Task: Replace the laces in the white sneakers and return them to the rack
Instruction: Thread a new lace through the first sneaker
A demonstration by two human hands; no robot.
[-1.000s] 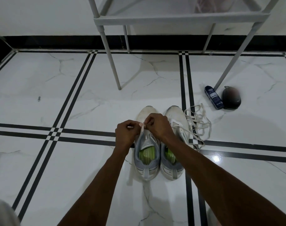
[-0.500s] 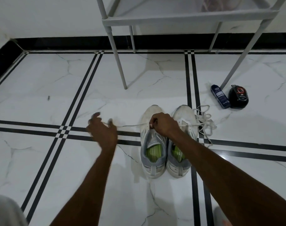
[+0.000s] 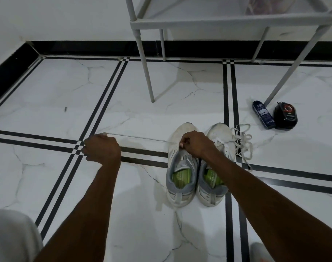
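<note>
Left shoe [image 3: 181, 167], on the floor beside its mate: my left hand [image 3: 101, 150] grips the lace [image 3: 140, 138], drawn taut sideways. My right hand [image 3: 194, 143] pinches it at the eyelets (unlacing, I judge). Next: free the following eyelet.

Floor [image 3: 47, 87] glossy white marble-look tile with black stripes, glare spots showing. Sneakers [image 3: 182, 167] matt white, scuffed at toes, grey padded cloth collars, green insoles. Loose laces [image 3: 242, 142] at 3 o'clock of them flat woven cloth. Rack [image 3: 227, 21] smooth matt grey tubing. Bottle [image 3: 263, 117] glossy dark blue plastic.
</note>
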